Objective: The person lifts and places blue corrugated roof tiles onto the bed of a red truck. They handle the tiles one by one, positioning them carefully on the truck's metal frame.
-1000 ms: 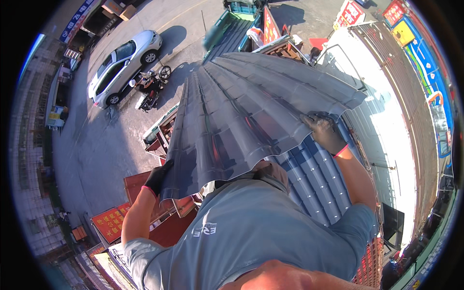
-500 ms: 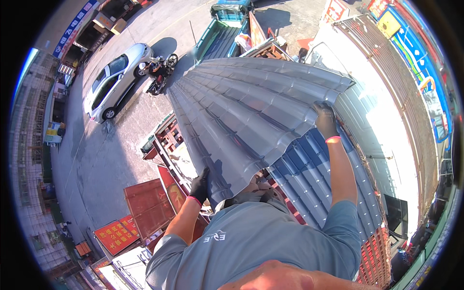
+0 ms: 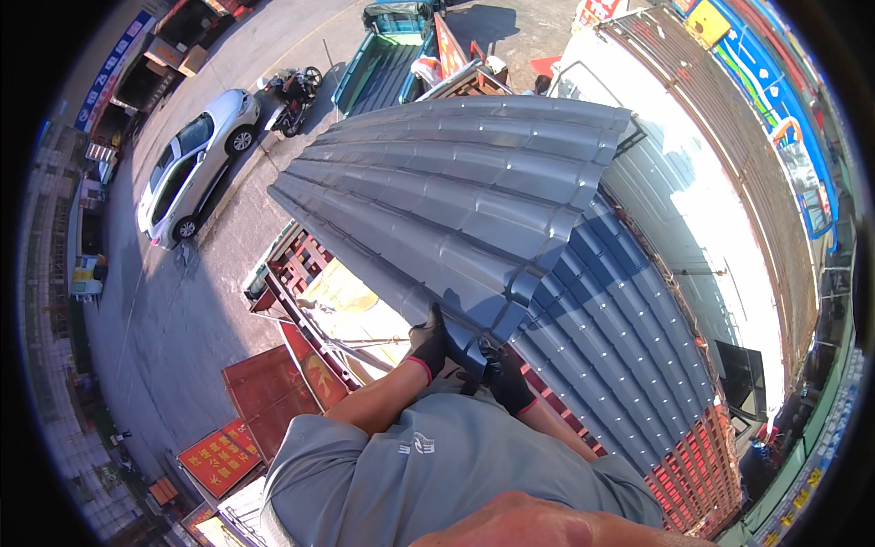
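A long, dark grey ribbed roofing sheet (image 3: 437, 201), stepped like tiles, slants up and away in front of me. My left hand (image 3: 430, 345), in a black glove, grips its near left edge, thumb on top and fingers hidden beneath. Close beside it, my gloved right hand (image 3: 507, 378) is closed on the sheet's near corner, just in front of my shirt. To the right, partly under the raised sheet and in its shadow, more roofing sheets (image 3: 620, 337) of the same profile lie on a red slatted truck bed (image 3: 697, 483).
A white truck box (image 3: 702, 191) runs along the right. Red truck side panels (image 3: 273, 383) stand lower left. Beyond the sheet are a green pickup bed (image 3: 387, 68), a motorcycle (image 3: 293, 98) and a silver car (image 3: 196, 164) on the concrete ground.
My right hand has left the sheet's right edge for the near corner beside my left hand. My left hand has shifted right. The sheet has swung left, uncovering more of the sheets underneath.
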Demonstrator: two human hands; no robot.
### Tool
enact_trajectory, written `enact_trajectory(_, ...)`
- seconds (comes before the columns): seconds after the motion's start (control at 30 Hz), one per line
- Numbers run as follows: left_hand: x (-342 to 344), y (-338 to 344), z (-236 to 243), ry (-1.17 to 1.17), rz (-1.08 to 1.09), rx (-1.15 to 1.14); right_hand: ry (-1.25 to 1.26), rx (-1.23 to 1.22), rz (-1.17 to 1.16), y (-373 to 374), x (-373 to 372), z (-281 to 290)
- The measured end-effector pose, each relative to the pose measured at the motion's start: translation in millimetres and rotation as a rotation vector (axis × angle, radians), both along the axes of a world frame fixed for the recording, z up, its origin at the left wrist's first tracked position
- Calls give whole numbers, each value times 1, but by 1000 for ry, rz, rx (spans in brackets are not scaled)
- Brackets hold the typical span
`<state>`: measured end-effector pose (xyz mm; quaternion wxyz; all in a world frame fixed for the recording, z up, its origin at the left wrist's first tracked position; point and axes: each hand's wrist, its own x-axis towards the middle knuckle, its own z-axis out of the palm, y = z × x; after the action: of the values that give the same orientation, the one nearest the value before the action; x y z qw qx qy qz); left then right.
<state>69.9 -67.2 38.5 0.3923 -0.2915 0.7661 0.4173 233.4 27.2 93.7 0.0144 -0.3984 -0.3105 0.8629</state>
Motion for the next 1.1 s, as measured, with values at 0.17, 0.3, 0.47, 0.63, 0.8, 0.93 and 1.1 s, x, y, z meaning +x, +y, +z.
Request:
enact_trajectory(0.17,22,12,-17,-87,79,271,-12,652,135,-1,14,-39)
enact_trajectory(0.3,24,-4,-8,-273,-18,323,-99,742,127,-18,15,-31)
enact_trajectory(0.47,37,22,-6,-343,-15,391,-347,968,182,-16,21,-25)
enact_trajectory(0.63,-36,-58,-66,235,-1699,563,-423,933,96,-25,13,-44)
enact_trajectory(0.8,-129,-58,-55,-484,240,282,-484,1084,113,4,3,5)
enact_trajectory(0.93,-228,-85,-124,-173,381,416,-404,1138,112,3,1,6)
enact_trajectory(1.1,-259,-59,-175,-206,443,-20,-454,844,178,10,-3,32)
